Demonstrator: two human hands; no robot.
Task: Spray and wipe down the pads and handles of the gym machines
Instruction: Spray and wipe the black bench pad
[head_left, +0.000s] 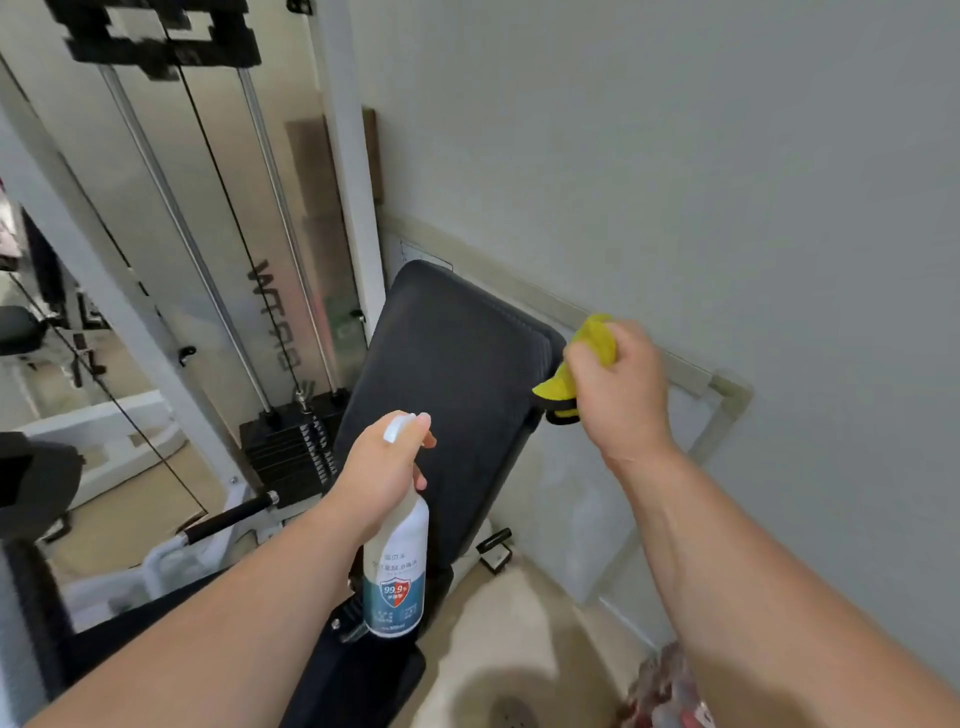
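Observation:
A black padded backrest of a gym machine leans up toward the wall in the middle of the head view. My left hand grips the neck of a white spray bottle with a blue label, its nozzle aimed at the pad. My right hand holds a bunched yellow cloth at the pad's upper right edge. A black foam handle sticks out at lower left.
A white frame with steel guide rods, a cable and a black weight stack stands left of the pad. A grey wall is close on the right. Beige floor lies below.

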